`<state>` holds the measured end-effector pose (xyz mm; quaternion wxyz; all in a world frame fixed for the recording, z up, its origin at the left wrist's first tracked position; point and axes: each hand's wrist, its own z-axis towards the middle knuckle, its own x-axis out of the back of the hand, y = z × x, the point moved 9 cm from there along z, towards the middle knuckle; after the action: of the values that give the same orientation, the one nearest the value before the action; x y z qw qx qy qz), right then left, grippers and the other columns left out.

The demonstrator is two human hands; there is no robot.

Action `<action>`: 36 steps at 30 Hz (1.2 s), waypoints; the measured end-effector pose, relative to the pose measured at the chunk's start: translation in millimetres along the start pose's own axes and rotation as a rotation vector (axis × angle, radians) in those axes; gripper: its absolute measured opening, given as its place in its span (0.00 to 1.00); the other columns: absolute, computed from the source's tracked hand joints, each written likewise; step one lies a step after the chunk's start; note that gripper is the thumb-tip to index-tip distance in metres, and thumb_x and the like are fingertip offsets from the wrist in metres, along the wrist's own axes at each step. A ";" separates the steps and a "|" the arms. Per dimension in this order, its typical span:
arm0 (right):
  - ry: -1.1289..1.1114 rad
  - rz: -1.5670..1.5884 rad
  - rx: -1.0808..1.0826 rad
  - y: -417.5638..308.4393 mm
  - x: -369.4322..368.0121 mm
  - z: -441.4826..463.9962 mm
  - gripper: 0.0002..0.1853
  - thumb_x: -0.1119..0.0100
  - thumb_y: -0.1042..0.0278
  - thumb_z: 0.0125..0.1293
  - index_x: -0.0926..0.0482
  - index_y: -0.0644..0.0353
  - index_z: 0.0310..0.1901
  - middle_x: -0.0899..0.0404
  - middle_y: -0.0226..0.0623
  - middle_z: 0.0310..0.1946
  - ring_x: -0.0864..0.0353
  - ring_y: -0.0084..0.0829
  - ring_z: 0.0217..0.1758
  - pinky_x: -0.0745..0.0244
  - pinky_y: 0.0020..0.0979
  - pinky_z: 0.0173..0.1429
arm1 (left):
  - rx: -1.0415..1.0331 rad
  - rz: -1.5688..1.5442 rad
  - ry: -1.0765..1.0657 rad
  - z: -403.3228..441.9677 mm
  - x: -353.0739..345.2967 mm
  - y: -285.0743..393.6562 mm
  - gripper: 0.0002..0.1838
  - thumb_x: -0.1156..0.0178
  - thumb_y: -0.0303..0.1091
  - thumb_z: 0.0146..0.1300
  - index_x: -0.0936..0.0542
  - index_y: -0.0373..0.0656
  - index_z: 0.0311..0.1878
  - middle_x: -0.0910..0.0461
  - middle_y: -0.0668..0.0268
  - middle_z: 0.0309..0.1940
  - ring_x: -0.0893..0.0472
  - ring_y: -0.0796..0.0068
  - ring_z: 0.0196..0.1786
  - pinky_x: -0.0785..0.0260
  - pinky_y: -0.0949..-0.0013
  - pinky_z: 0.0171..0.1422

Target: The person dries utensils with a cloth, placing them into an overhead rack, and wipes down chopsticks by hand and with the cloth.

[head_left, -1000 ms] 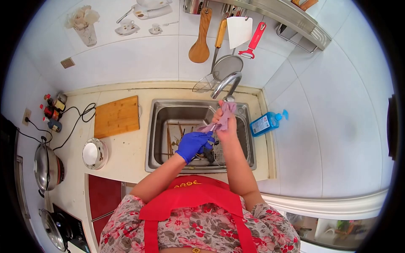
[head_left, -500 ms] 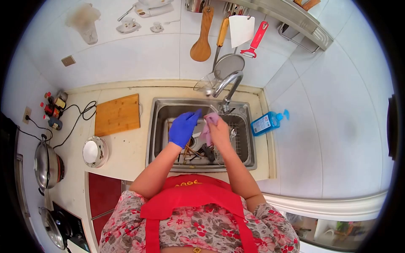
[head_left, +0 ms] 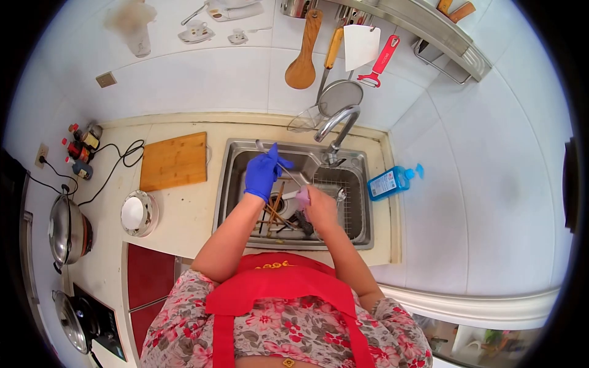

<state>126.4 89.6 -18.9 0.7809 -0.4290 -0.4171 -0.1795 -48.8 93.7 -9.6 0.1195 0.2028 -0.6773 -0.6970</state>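
above the rectangular stainless-steel sink [head_left: 221, 196], our slender silvery metal utensil [head_left: 294, 178] slants from back-left toward middle, our blue-gloved left hand [head_left: 264, 173] wrapped round it, our bare right hand [head_left: 321, 207] clamping pink cloth [head_left: 302, 196] by its lower end.

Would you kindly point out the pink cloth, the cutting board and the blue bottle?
Pink cloth [head_left: 302, 197]: head view, its visible bunch.
Cutting board [head_left: 174, 162]: head view, its upper face.
Blue bottle [head_left: 388, 184]: head view, its body.

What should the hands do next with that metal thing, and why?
Perhaps slide the pink cloth along the metal utensil toward the gloved left hand: that hand holds it, the right hand has the cloth lower down, and the part between is bare.
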 end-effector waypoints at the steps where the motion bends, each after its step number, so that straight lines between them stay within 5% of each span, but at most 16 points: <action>1: 0.013 -0.004 0.033 4.5 -0.8 -3.8 0.09 0.48 0.69 0.56 0.27 0.58 0.39 0.22 0.45 0.32 0.23 0.46 0.36 0.29 0.40 0.39 | 0.000 0.001 0.001 0.2 2.3 1.2 0.25 0.52 0.48 0.65 0.18 0.38 0.22 0.31 0.69 0.11 0.36 0.81 0.15 0.44 0.77 0.22; 3: 0.029 -0.008 0.066 7.2 9.7 -8.3 0.10 0.48 0.69 0.56 0.27 0.58 0.40 0.22 0.45 0.33 0.23 0.45 0.36 0.29 0.39 0.39 | 0.143 -0.035 0.103 2.2 18.2 -6.2 0.26 0.53 0.49 0.65 0.20 0.39 0.20 0.31 0.69 0.11 0.38 0.83 0.13 0.48 0.78 0.19; 5: -0.206 0.160 -0.348 35.8 9.3 -18.4 0.12 0.50 0.69 0.59 0.27 0.59 0.44 0.21 0.43 0.34 0.21 0.40 0.36 0.28 0.36 0.40 | 0.135 -0.103 0.127 9.1 35.8 8.8 0.27 0.53 0.49 0.65 0.21 0.39 0.18 0.32 0.70 0.10 0.39 0.84 0.13 0.49 0.79 0.18; 6: -0.206 0.160 -0.348 47.0 7.1 -21.3 0.12 0.50 0.69 0.59 0.27 0.59 0.44 0.21 0.43 0.34 0.21 0.40 0.36 0.28 0.36 0.40 | 0.128 -0.173 0.153 12.2 43.9 13.5 0.27 0.53 0.50 0.65 0.22 0.40 0.17 0.32 0.70 0.10 0.39 0.85 0.13 0.50 0.80 0.17; 8: -0.006 0.720 -0.551 86.4 -2.0 -30.4 0.14 0.52 0.65 0.64 0.28 0.61 0.48 0.21 0.37 0.32 0.19 0.30 0.37 0.26 0.32 0.36 | 0.103 -0.193 0.187 14.4 48.0 9.7 0.28 0.54 0.52 0.64 0.22 0.41 0.17 0.34 0.71 0.09 0.40 0.86 0.13 0.52 0.81 0.16; 9: -0.008 0.721 -0.551 81.6 -2.6 -26.5 0.14 0.52 0.65 0.64 0.28 0.61 0.48 0.21 0.37 0.32 0.19 0.30 0.37 0.26 0.32 0.36 | 0.120 -0.206 0.204 11.5 44.9 9.7 0.26 0.52 0.51 0.64 0.25 0.43 0.16 0.33 0.71 0.10 0.40 0.85 0.13 0.52 0.80 0.17; 11: 0.078 1.442 -0.629 57.6 -13.2 -14.3 0.14 0.56 0.64 0.67 0.29 0.63 0.48 0.22 0.34 0.33 0.22 0.25 0.32 0.27 0.28 0.33 | 0.141 -0.216 0.214 7.0 37.3 4.3 0.23 0.50 0.50 0.63 0.28 0.45 0.16 0.33 0.71 0.10 0.41 0.85 0.13 0.52 0.79 0.18; 14: -0.147 1.229 -0.432 13.4 -10.4 2.0 0.13 0.53 0.67 0.66 0.28 0.62 0.48 0.24 0.35 0.31 0.26 0.23 0.26 0.30 0.22 0.30 | 0.148 -0.121 0.135 2.3 18.1 -2.8 0.29 0.55 0.53 0.64 0.21 0.41 0.18 0.35 0.72 0.09 0.40 0.85 0.13 0.51 0.80 0.17; 15: -0.280 1.211 -0.471 3.4 -19.0 0.5 0.13 0.53 0.69 0.64 0.26 0.61 0.48 0.26 0.27 0.27 0.29 0.17 0.26 0.34 0.19 0.30 | 0.149 -0.067 0.099 -0.8 11.9 0.8 0.29 0.55 0.53 0.64 0.21 0.41 0.19 0.36 0.73 0.09 0.40 0.85 0.13 0.50 0.80 0.17; 22: -0.063 0.847 -0.391 3.0 -17.3 1.6 0.11 0.51 0.73 0.61 0.24 0.58 0.44 0.29 0.27 0.21 0.36 0.15 0.17 0.40 0.18 0.20 | 0.176 -0.076 -0.088 -16.6 -10.1 -12.3 0.25 0.53 0.50 0.65 0.19 0.39 0.25 0.36 0.73 0.11 0.41 0.85 0.14 0.50 0.80 0.19; 26: -0.114 0.786 -0.391 21.4 -25.5 -8.9 0.12 0.49 0.73 0.59 0.28 0.60 0.45 0.26 0.30 0.23 0.29 0.18 0.21 0.36 0.21 0.22 | 0.087 -0.170 -0.020 -0.9 10.7 -12.9 0.21 0.51 0.47 0.65 0.22 0.41 0.26 0.31 0.70 0.13 0.40 0.85 0.13 0.50 0.81 0.19; 29: -0.081 0.921 -0.531 62.8 -28.5 -13.0 0.17 0.52 0.67 0.62 0.40 0.60 0.50 0.25 0.35 0.31 0.30 0.22 0.22 0.33 0.23 0.23 | 0.092 -0.168 -0.060 -3.5 8.6 0.2 0.19 0.51 0.45 0.65 0.24 0.42 0.25 0.29 0.70 0.14 0.39 0.85 0.15 0.48 0.80 0.20; 33: 0.040 1.398 -0.483 33.2 15.1 15.2 0.15 0.59 0.61 0.64 0.38 0.59 0.49 0.29 0.37 0.44 0.29 0.23 0.31 0.28 0.27 0.29 | 0.224 -0.107 -0.253 -19.9 -22.9 -25.2 0.15 0.50 0.42 0.65 0.25 0.43 0.28 0.28 0.71 0.17 0.35 0.85 0.17 0.46 0.80 0.21; 36: 0.008 1.390 -0.326 2.7 37.0 44.7 0.13 0.58 0.66 0.63 0.33 0.61 0.47 0.29 0.35 0.42 0.31 0.23 0.30 0.27 0.28 0.34 | 0.209 -0.184 -0.362 -36.2 -48.0 -31.3 0.12 0.51 0.40 0.65 0.25 0.43 0.31 0.29 0.72 0.21 0.31 0.84 0.19 0.43 0.81 0.21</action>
<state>127.7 130.7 22.1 0.6421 -0.7061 -0.0121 0.2983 13.4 84.1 -34.9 -0.0898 0.1464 -0.7348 -0.6562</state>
